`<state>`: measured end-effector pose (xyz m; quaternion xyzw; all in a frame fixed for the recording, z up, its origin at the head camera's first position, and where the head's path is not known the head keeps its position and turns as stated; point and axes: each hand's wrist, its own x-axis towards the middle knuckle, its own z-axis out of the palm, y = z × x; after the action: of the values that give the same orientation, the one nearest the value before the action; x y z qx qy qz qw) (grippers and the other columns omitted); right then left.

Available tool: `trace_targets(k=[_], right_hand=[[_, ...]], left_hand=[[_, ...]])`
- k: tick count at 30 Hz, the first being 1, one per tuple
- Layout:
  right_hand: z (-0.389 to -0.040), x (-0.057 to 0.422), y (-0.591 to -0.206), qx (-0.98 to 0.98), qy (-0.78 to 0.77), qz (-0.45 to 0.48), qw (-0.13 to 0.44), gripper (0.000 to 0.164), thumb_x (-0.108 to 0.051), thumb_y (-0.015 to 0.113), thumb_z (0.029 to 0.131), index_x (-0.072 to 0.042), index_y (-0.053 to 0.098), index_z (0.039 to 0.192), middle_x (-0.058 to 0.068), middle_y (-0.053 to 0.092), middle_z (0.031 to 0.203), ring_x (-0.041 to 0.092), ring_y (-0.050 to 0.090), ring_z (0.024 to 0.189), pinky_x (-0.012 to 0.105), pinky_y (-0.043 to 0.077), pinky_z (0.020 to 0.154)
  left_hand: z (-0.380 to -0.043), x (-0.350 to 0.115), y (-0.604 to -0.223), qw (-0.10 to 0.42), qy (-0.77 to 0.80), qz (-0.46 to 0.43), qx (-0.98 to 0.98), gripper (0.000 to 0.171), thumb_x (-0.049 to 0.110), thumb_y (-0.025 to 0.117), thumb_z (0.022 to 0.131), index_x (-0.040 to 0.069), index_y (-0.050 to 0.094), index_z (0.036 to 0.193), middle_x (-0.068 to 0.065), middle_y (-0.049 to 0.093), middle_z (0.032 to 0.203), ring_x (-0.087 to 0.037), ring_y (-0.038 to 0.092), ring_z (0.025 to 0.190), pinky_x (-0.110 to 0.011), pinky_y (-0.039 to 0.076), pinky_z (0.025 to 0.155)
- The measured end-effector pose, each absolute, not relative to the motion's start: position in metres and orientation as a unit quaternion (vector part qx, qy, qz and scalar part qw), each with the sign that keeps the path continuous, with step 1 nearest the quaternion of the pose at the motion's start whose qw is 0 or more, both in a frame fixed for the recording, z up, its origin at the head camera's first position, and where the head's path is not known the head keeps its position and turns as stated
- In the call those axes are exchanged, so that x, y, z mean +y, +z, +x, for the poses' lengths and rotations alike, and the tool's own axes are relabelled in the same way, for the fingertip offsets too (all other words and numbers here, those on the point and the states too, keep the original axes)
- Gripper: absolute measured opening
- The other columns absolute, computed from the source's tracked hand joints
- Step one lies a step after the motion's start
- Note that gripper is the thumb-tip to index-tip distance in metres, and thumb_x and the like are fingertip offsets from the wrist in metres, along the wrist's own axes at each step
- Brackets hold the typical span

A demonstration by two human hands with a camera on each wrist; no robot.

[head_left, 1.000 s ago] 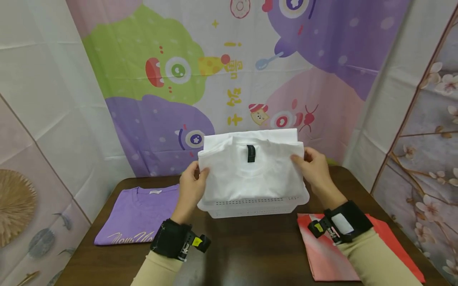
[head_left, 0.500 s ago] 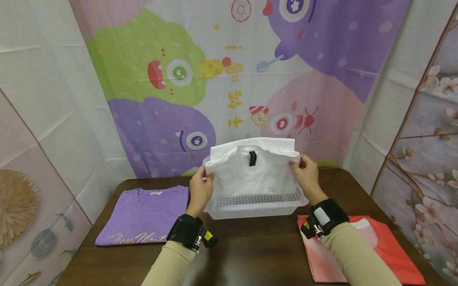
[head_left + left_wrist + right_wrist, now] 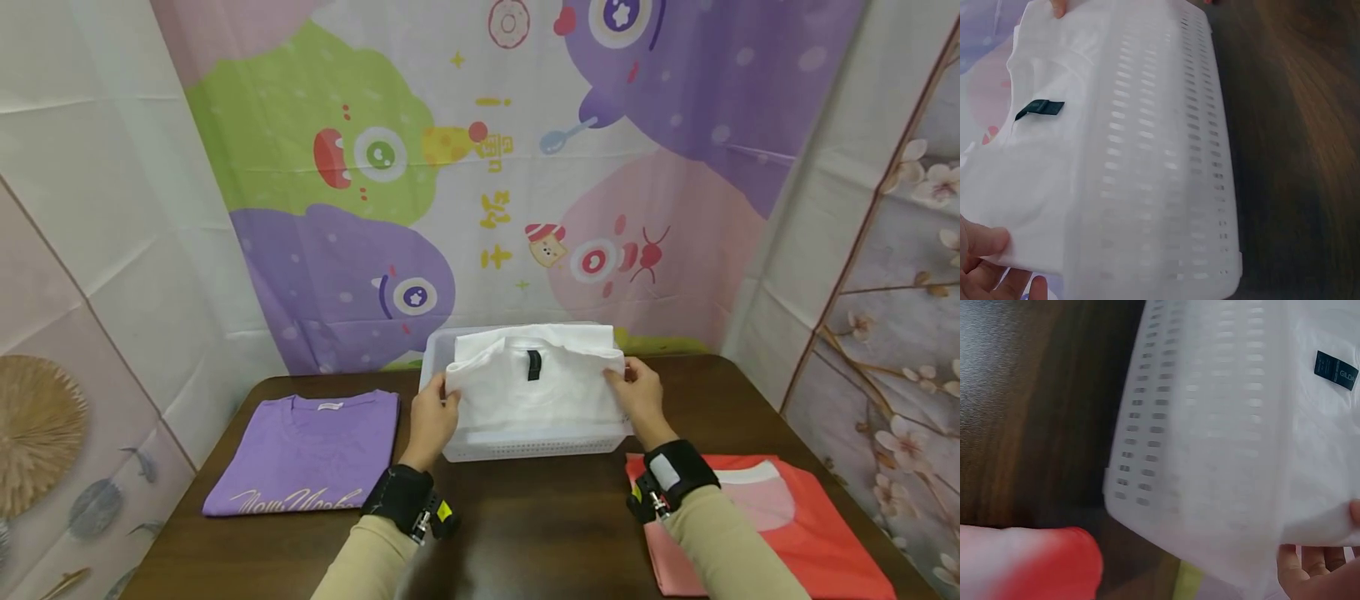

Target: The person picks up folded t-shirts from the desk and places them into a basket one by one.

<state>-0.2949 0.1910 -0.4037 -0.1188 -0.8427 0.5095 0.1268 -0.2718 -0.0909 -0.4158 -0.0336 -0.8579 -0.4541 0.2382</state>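
A folded white T-shirt (image 3: 540,396) with a black neck label (image 3: 534,365) is held at its two sides. My left hand (image 3: 432,419) pinches the left edge, thumb on the near face. On the opposite edge, my right hand (image 3: 637,398) pinches the cloth the same way. The shirt's lower part is down inside a white perforated plastic basket (image 3: 517,452), behind its front wall. In the left wrist view, the thumb (image 3: 988,240) presses the shirt beside the basket rim. The right wrist view has the right hand (image 3: 1316,569) at the shirt's corner, its fingers behind the cloth.
A folded purple T-shirt (image 3: 315,442) with lettering lies left of the basket on the dark wooden table (image 3: 517,525). A folded red and pink garment (image 3: 802,533) lies at the right, partly under my right forearm. A cartoon-print curtain (image 3: 495,292) hangs behind the table.
Both hands have lowered the white T-shirt into the basket and come closer together. More of the basket's back rim shows above the shirt. The purple and red garments have stayed in place.
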Motion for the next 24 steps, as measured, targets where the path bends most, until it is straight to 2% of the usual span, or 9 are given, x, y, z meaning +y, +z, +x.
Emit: trace_targets(k=[4, 9, 14, 18, 24], right_hand=[[-0.293, 0.189, -0.409, -0.849, 0.5, -0.119, 0.124, 0.032, -0.016, 0.057, 0.094, 0.004, 0.058, 0.118, 0.03, 0.06, 0.12, 0.037, 0.058, 0.104, 0.043, 0.05, 0.083], [-0.294, 0.187, -0.415, -0.855, 0.49, -0.124, 0.121, 0.033, -0.017, 0.059, 0.093, 0.005, 0.06, 0.117, 0.028, 0.061, 0.114, 0.035, 0.057, 0.1, 0.032, 0.045, 0.075], [-0.296, 0.187, -0.419, -0.864, 0.474, -0.123, 0.116, 0.033, -0.017, 0.059, 0.092, 0.005, 0.06, 0.116, 0.028, 0.062, 0.112, 0.036, 0.056, 0.099, 0.036, 0.046, 0.078], [-0.296, 0.187, -0.421, -0.877, 0.451, -0.114, 0.116, 0.03, -0.017, 0.059, 0.091, 0.006, 0.062, 0.109, 0.027, 0.062, 0.104, 0.035, 0.056, 0.094, 0.034, 0.045, 0.073], [-0.297, 0.186, -0.42, -0.899, 0.412, -0.087, 0.123, 0.023, -0.015, 0.061, 0.087, 0.006, 0.063, 0.096, 0.023, 0.062, 0.088, 0.035, 0.055, 0.087, 0.03, 0.04, 0.066]], left_hand=[[-0.272, -0.093, -0.421, 0.234, -0.442, -0.041, -0.865, 0.013, -0.002, 0.059, 0.085, -0.006, 0.063, 0.096, -0.023, 0.07, 0.086, -0.034, 0.065, 0.08, -0.043, 0.052, 0.071], [-0.273, -0.094, -0.426, 0.229, -0.436, -0.034, -0.87, 0.017, -0.002, 0.059, 0.084, -0.008, 0.064, 0.099, -0.022, 0.069, 0.084, -0.031, 0.063, 0.077, -0.039, 0.051, 0.069], [-0.273, -0.093, -0.428, 0.231, -0.428, -0.034, -0.873, 0.018, -0.004, 0.059, 0.082, -0.009, 0.065, 0.098, -0.022, 0.07, 0.083, -0.031, 0.064, 0.076, -0.038, 0.051, 0.069], [-0.273, -0.094, -0.429, 0.232, -0.415, -0.039, -0.879, 0.017, -0.005, 0.06, 0.08, -0.01, 0.066, 0.095, -0.022, 0.07, 0.08, -0.03, 0.063, 0.072, -0.037, 0.051, 0.066], [-0.273, -0.094, -0.428, 0.208, -0.4, -0.022, -0.893, 0.015, -0.002, 0.061, 0.079, -0.007, 0.068, 0.092, -0.018, 0.07, 0.076, -0.027, 0.063, 0.069, -0.034, 0.048, 0.061]])
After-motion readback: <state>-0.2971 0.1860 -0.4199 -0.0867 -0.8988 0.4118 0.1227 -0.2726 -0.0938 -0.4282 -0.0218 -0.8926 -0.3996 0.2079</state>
